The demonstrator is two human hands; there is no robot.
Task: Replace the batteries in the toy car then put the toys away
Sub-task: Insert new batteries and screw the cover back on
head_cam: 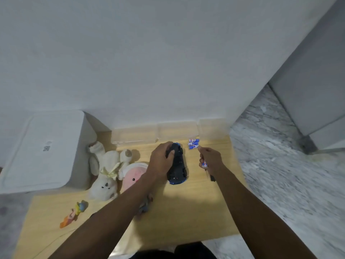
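While gripping car (177, 164), left hand (162, 162)

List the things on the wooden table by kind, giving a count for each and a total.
Soft toys: 2, a white bunny and a pink plush
Toy cars: 1
Small figures: 1
Loose batteries: 3
Total: 7

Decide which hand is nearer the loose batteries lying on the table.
Right. The right hand is just in front of the loose batteries; the left hand grips the toy car farther left.
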